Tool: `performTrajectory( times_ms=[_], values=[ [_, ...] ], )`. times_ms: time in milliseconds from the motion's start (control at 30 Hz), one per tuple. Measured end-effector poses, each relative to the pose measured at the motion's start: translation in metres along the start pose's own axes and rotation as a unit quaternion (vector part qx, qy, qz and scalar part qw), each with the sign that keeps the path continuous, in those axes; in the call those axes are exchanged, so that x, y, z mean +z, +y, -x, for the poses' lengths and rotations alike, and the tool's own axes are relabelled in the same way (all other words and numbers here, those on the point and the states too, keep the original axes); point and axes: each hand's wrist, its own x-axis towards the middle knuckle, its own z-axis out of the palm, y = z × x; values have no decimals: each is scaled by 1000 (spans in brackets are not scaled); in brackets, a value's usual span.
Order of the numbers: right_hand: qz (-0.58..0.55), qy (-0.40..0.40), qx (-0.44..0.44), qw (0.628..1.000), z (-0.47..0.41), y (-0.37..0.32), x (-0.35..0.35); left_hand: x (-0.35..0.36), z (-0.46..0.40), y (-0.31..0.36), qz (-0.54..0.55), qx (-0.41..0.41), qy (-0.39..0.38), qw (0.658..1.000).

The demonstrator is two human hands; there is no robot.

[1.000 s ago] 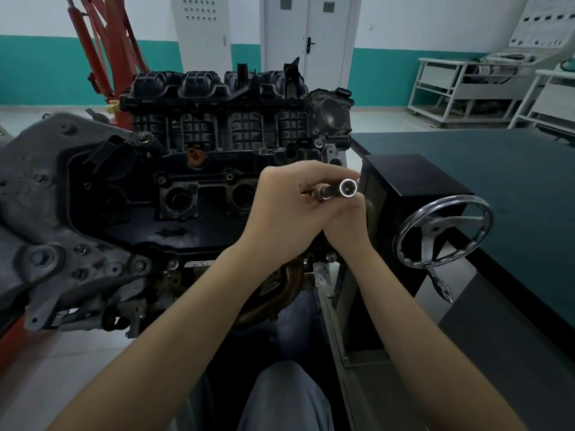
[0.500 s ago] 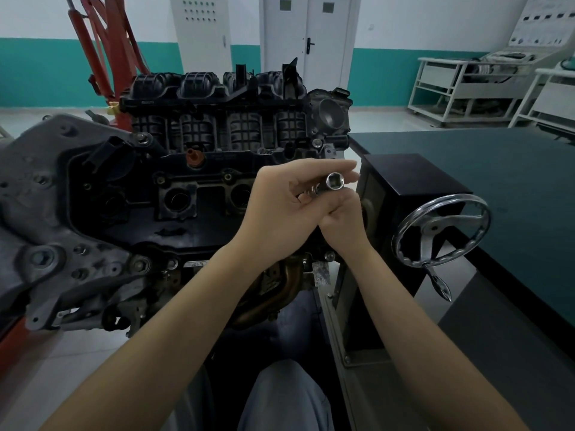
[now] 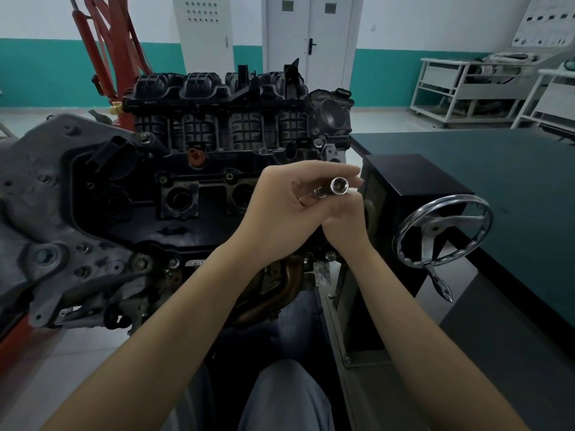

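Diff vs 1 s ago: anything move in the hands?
The socket drifted slightly left and its open end turned a little. It now faces the camera. The left hand holds it from above as before. The right hand stays pressed underneath, its grip hidden. Nothing was taken or let go. The engine and handwheel are unchanged.

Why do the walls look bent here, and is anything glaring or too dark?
Head view: the wide-angle lens bows the wall stripe and tilts the door; light is soft, without hard shadows; the socket and the handwheel glint brightly; black recesses of the engine lose detail.
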Motion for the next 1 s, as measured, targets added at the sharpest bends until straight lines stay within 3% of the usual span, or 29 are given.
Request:
performTrajectory(
  times_ms=[67, 167, 267, 467, 600, 700, 867, 1000],
  values=[
    [6, 1, 1, 1000, -1, -7, 0, 0, 0, -1, -19, 5, -18, 1000],
    [-9, -2, -4, 1000, 1, -10, 3, 0, -1, -4, -76, 18, 29, 997],
    [-19, 15, -4, 1000, 0, -8, 2, 1, -1, -5, -62, 10, 49, 997],
    [-7, 2, 25, 1000, -1, -14, 2, 0, 2, -3, -18, 14, -28, 999],
    [-37, -15, 2, 999, 1, -29, 3, 4, 2, -5, -106, 33, 40, 993],
    [-35, -16, 11, 999, 0, -33, 4, 6, 2, -7, -108, 41, 69, 991],
    [-44, -11, 40, 998, 1, -19, 2, 2, 3, -2, -21, 13, -3, 1000],
    [-43, -49, 12, 998, 1, -31, 4, 4, 1, -1, -136, 48, 46, 988]
  ],
)
